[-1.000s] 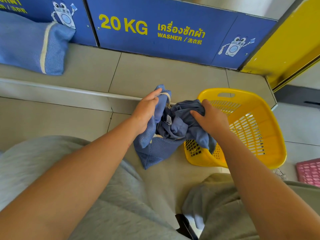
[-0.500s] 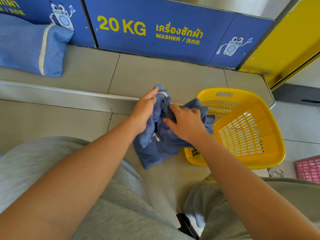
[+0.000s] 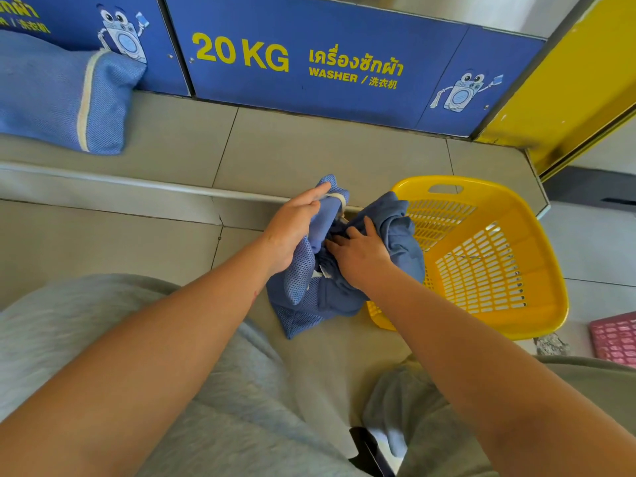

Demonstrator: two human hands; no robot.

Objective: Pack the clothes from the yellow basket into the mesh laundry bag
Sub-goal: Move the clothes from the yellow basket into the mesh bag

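A blue mesh laundry bag (image 3: 297, 280) stands on the tiled floor just left of the yellow basket (image 3: 481, 256). My left hand (image 3: 292, 228) grips the bag's rim and holds its mouth apart. My right hand (image 3: 361, 256) presses a blue-grey garment (image 3: 395, 218) down into the mouth, fingers closed into the cloth. Part of the garment still drapes over the basket's left rim. The basket's slotted inside shows no other clothes.
A second, filled blue mesh bag (image 3: 62, 98) lies on the raised tiled step at far left, against the blue washer panels (image 3: 309, 63). A pink basket (image 3: 616, 339) sits at the right edge. My knees in grey trousers fill the foreground.
My right hand has moved left from the basket's rim to the bag's mouth, carrying the garment with it and pushing it deeper. The left hand has kept its hold.
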